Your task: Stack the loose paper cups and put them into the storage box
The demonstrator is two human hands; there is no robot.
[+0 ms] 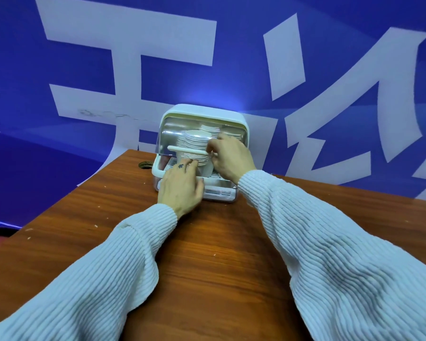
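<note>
Pinching the stack of paper cups [194, 146] near its top with right hand [228, 159], steadying its lower part with left hand [181, 187], inside the storage box [202, 114] at the table's [207, 254] far edge. Best lowered upright, slowly, clear of the raised lid handle [175, 149].

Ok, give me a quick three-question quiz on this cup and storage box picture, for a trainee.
1. True or false: the storage box stands on the wooden table.
2. Which hand reaches higher on the cup stack? A left hand, B right hand.
3. Fill in: the box's flap is ____.

Key: 1 true. 2 B. 3 see-through; the cups show through it.
</note>
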